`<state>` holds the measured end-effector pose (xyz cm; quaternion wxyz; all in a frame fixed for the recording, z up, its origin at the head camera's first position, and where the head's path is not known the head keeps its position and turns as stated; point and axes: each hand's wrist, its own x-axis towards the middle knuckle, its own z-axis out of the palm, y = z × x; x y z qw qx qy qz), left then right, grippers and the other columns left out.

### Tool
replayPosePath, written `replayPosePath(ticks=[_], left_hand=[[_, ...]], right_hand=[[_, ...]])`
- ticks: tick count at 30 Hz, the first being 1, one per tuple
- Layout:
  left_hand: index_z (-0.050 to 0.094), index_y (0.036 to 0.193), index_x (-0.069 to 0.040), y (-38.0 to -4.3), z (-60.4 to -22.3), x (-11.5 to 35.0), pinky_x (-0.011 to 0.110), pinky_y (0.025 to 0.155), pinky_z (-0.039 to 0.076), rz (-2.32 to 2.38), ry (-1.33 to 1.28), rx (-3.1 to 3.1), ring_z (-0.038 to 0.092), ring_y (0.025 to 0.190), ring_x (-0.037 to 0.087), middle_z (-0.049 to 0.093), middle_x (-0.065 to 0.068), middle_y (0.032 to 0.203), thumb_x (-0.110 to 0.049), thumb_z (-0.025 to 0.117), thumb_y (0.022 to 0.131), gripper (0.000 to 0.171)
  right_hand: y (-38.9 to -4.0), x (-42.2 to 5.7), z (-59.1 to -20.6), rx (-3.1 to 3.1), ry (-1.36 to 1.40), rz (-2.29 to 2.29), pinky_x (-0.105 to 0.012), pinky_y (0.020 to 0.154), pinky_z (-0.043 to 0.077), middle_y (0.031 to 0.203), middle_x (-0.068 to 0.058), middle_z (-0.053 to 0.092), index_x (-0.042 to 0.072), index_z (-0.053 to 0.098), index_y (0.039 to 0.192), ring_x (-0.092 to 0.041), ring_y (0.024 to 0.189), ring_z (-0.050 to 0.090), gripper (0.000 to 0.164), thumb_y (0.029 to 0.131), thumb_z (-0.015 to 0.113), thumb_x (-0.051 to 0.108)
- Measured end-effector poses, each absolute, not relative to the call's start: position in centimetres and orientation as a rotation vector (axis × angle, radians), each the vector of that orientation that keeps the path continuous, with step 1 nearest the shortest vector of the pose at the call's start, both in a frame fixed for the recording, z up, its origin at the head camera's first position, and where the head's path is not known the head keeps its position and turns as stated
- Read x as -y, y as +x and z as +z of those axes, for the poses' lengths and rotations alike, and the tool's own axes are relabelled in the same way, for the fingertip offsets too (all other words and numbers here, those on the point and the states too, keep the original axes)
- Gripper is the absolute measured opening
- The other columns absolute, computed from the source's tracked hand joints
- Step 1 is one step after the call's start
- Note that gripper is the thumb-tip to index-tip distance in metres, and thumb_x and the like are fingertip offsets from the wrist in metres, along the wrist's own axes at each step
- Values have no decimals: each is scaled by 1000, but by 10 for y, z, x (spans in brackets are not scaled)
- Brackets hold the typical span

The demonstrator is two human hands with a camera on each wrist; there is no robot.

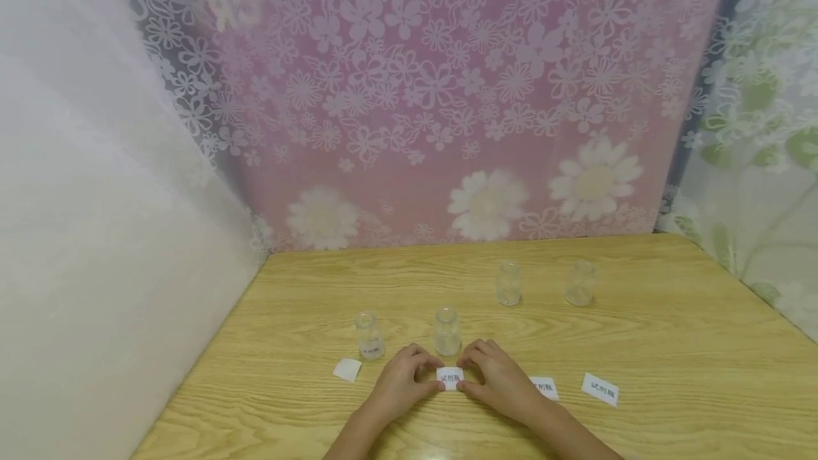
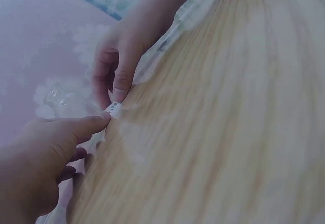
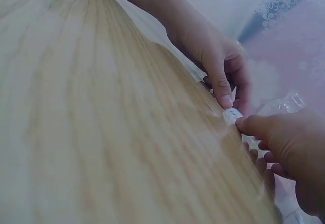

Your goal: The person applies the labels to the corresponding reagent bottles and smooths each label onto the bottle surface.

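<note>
Between both hands is a small white paper label (image 1: 450, 378) with dark printed characters facing me. My left hand (image 1: 404, 379) pinches its left edge between thumb and fingers, and my right hand (image 1: 500, 383) pinches the right edge the same way. In the left wrist view the label (image 2: 114, 108) is a narrow strip between the two thumbs; the right wrist view shows the label (image 3: 232, 116) slightly bowed. Just beyond the hands stands a clear glass bottle (image 1: 446, 332), upright on the table.
Left of it, another glass bottle (image 1: 369, 336) carries a printed label low on its front. A blank white paper piece (image 1: 347, 369) lies near it. Two more bottles, one (image 1: 508, 284) and another (image 1: 580, 284), stand farther back. Right of my hands lie a partly covered label (image 1: 545, 387) and a second label (image 1: 600, 389).
</note>
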<state>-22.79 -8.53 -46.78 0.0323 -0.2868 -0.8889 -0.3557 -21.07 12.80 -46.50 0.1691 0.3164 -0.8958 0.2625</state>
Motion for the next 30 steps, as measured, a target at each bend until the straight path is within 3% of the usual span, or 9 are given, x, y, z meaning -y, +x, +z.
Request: replayPosePath(ticks=[4, 11, 19, 30], left_hand=[[65, 102, -16, -229, -469, 84, 21, 66, 44, -1253, -869, 2710, 48, 75, 5, 55, -12, 93, -26, 73, 79, 26], [67, 95, -11, -231, -472, 82, 22, 63, 48, -1680, -823, 2589, 56, 71, 8, 62, -7, 85, -18, 66, 86, 12], [68, 94, -7, -229, -469, 80, 25, 65, 49, -1892, -810, 2541, 58, 73, 13, 65, -1, 86, -18, 61, 90, 14], [67, 94, -5, -225, -464, 80, 24, 65, 46, -1919, -846, 2560, 56, 73, 14, 64, 1, 87, -17, 60, 90, 15]], right_hand=[[-211, -128, -467, 2544, 901, 817, -38, 83, 47, 105, 5, 58, 9, 60, 108, -13, 95, 50, 37, 75, 76, 19], [-211, -126, -469, 2547, 853, 1211, -29, 76, 49, 93, 9, 59, 13, 60, 99, -8, 85, 55, 18, 84, 66, 5], [-213, -125, -469, 2389, 833, 1365, -25, 67, 50, 88, 7, 60, 8, 59, 98, -10, 78, 58, 20, 84, 61, -6], [-214, -125, -470, 2378, 837, 1382, -26, 66, 50, 88, 8, 59, 9, 60, 97, -9, 77, 57, 22, 83, 61, -7]])
